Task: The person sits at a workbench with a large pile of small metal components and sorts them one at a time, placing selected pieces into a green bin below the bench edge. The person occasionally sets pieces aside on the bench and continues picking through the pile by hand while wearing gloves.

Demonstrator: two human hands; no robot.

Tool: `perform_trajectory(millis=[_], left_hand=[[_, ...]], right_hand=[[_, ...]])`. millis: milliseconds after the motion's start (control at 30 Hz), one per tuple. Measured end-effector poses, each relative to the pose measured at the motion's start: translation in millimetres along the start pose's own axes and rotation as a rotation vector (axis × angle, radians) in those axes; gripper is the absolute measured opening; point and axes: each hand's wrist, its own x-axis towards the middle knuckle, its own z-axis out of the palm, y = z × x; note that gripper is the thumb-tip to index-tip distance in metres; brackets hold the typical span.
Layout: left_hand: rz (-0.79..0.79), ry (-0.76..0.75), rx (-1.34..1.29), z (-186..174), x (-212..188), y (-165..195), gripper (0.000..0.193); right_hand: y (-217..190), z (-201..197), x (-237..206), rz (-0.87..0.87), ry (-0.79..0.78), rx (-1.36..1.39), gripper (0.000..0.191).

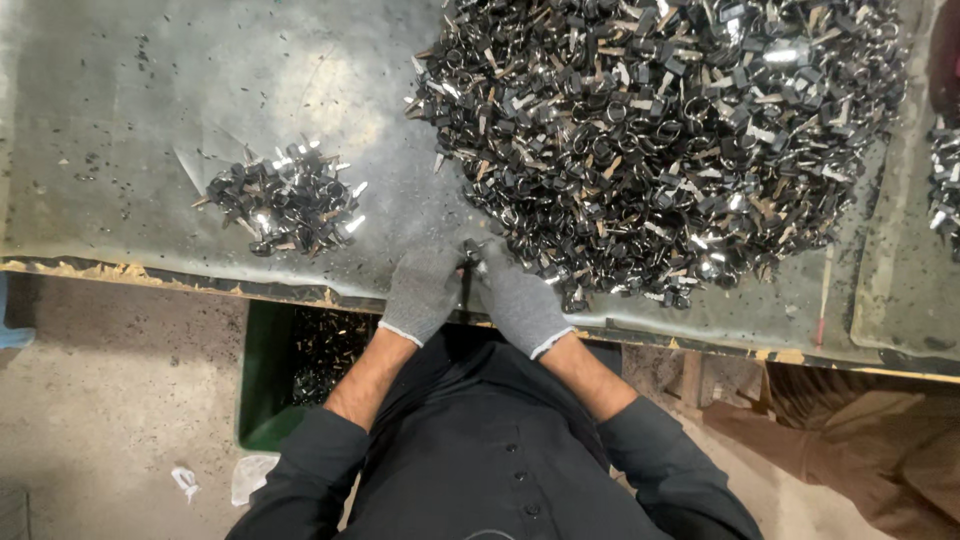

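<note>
Grey, scuffed worktable [200, 90] under overhead light, speckled with dark crumbs, its near edge chipped and showing pale wood. Across the upper right, a very large heap of small black and silver metal parts [660, 140], spilling almost to the table's front edge. Well to the left, apart from it, a much smaller pile of the same parts [285, 205]. Below the table edge, a green bin [262, 380] on the dusty floor, more dark parts inside it. At far right, a brown sleeve [860, 440] belonging to another person, and a further scatter of parts [945, 190] at the table's right margin. Front and centre, dark sleeves pushed up the forearms, both hands in grey knit gloves. Left hand [423, 292] and right hand [520, 300] brought together at the near rim of the big heap, fingertips meeting and pinched on one small metal piece [474, 252] held between them, just beside the heap's edge. Exact shape of that piece too small to make out.
</note>
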Motion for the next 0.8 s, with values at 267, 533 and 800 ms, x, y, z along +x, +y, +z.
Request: perform_trajectory(millis=[267,533,800], left_hand=[[0.013,-0.01,-0.004,-1.0,1.2,1.1,0.02],[-0.003,-0.093,0.101,4.9,-2.1,3.4,0.013],[-0.014,0.034,-0.11,1.0,-3.2,4.6,0.044]], right_hand=[[-5.1,2.4,5.1,0.039,-0.019,-0.058,0.052],[-6.5,-3.0,5.1,0.098,-0.003,-0.146,0.055],[-10.6,7.2,-4.8,-0.214,0.309,-0.347,0.022]])
